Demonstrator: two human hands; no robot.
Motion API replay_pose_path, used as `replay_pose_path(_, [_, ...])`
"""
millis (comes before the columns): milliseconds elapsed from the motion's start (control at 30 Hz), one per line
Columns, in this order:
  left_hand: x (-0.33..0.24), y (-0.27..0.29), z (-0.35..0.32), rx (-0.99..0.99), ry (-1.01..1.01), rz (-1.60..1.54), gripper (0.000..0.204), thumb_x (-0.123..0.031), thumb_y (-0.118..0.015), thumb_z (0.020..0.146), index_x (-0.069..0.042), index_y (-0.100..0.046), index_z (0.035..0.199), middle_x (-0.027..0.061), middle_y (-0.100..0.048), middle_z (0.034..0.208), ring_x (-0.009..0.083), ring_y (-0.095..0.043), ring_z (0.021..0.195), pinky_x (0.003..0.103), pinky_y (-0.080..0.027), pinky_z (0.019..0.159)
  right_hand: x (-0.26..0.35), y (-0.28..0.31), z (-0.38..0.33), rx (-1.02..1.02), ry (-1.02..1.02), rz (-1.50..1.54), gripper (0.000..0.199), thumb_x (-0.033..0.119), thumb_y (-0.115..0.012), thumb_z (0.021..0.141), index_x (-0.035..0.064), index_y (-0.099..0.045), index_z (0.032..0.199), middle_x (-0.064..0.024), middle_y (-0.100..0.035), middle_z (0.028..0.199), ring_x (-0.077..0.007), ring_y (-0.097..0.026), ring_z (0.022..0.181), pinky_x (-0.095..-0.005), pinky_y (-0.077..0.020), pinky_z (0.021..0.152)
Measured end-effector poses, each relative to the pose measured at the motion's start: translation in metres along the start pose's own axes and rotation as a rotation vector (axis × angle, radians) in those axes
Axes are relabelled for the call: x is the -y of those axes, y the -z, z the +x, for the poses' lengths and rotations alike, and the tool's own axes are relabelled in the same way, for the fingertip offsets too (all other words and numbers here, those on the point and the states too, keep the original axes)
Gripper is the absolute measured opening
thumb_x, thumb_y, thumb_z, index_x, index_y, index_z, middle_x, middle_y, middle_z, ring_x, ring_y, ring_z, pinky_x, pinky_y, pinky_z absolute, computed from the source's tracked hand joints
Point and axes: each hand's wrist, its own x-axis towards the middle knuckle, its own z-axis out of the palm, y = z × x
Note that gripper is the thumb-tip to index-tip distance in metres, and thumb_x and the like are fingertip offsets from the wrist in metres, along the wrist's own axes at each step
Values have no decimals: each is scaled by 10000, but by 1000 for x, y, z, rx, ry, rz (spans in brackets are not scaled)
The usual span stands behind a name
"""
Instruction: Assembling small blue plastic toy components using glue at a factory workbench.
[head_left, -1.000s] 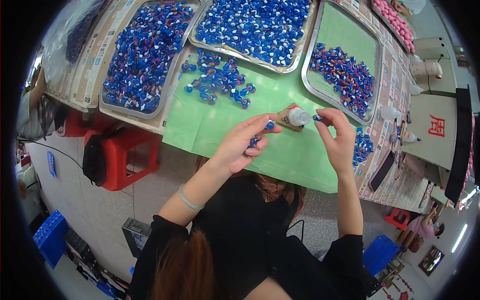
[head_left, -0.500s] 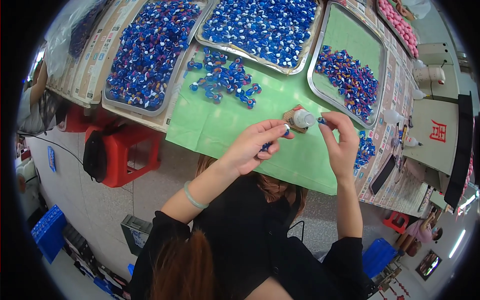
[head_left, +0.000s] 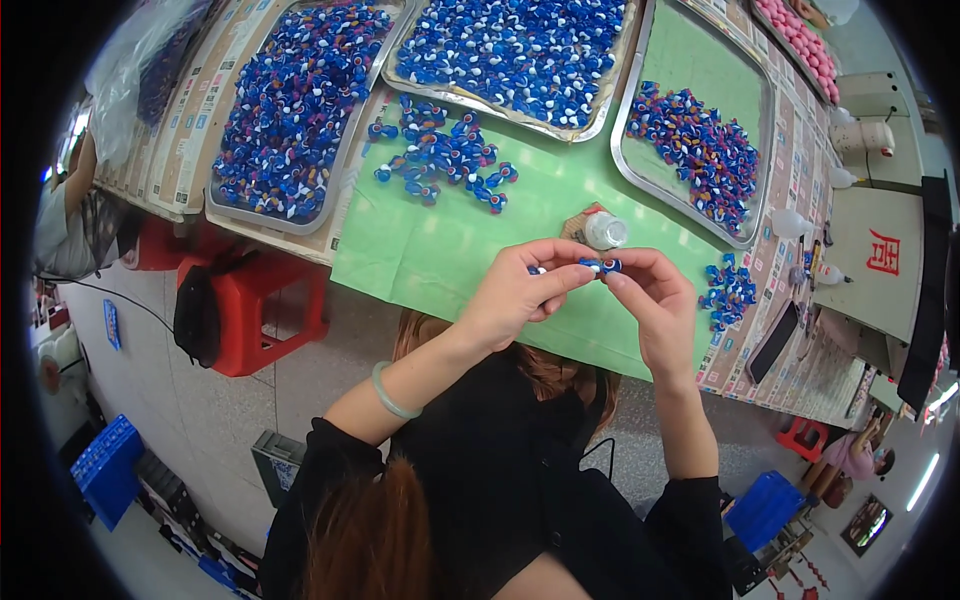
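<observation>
My left hand (head_left: 525, 295) and my right hand (head_left: 650, 300) meet over the green mat (head_left: 450, 250), pinching a small blue piece (head_left: 598, 265) between their fingertips. A second small blue piece (head_left: 537, 270) shows by my left fingers. Just beyond the hands stands a small clear bottle with a white cap (head_left: 604, 231) on a brownish pad. A loose heap of blue pieces (head_left: 440, 155) lies on the mat farther away.
Three metal trays of small blue pieces sit beyond the mat: left (head_left: 290, 110), middle (head_left: 515, 50), right (head_left: 700, 140). A small blue pile (head_left: 730, 290) and a dark phone (head_left: 775, 340) lie to the right. A red stool (head_left: 255, 310) stands below left.
Both hands have pulled back from the capped bottle toward me. They now hold the small blue piece together lower over the mat.
</observation>
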Motion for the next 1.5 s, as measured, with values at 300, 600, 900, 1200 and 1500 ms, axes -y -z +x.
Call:
replay_pose_path(300, [-8, -6, -8, -42, -307, 481, 161, -48, -618, 767, -10, -638, 923, -9, -588, 718, 13, -446, 567, 157, -331, 489, 4, -4, -9, -18, 197, -231, 159, -55, -607, 738, -45, -596, 897, -90, -561, 870, -131, -549, 799, -224, -447, 697])
replay_pose_path(600, [-13, -4, -7, 45, -376, 597, 188, -54, -604, 782, 2, -621, 960, 28, -619, 782, 32, -485, 629, 162, -364, 522, 8, 0, -12, 4, 379, -398, 227, -50, -646, 696, -34, -588, 914, -99, -572, 859, -144, -550, 758, -244, -446, 675])
replay_pose_path(900, [0, -6, -2, 230, 230, -163, 250, -108, -526, 853, 1, -546, 1077, -43, -473, 633, 3, -362, 462, 135, -217, 361, 8, -11, -18, -85, 515, -467, 446, -3, -704, 643, 12, -523, 1050, -74, -549, 834, -130, -510, 679, -238, -433, 621])
replay_pose_path(1200, [-29, 67, -4, -368, -618, 1357, 231, -153, -635, 743, 6, -575, 900, 98, -512, 773, 205, -497, 655, 292, -414, 586, 0, 59, 35, -330, 442, -822, 215, 63, -622, 738, 6, -580, 941, -65, -554, 777, -141, -502, 654, -251, -407, 596])
replay_pose_path(1500, [-36, 39, -13, -88, 108, -816, 234, 30, -468, 815, 14, -457, 1048, 161, -508, 1016, 209, -533, 894, 253, -507, 707, -9, 63, 126, -377, 703, -1322, 182, 104, -596, 727, 34, -570, 893, -103, -569, 851, -270, -518, 838, -351, -426, 728])
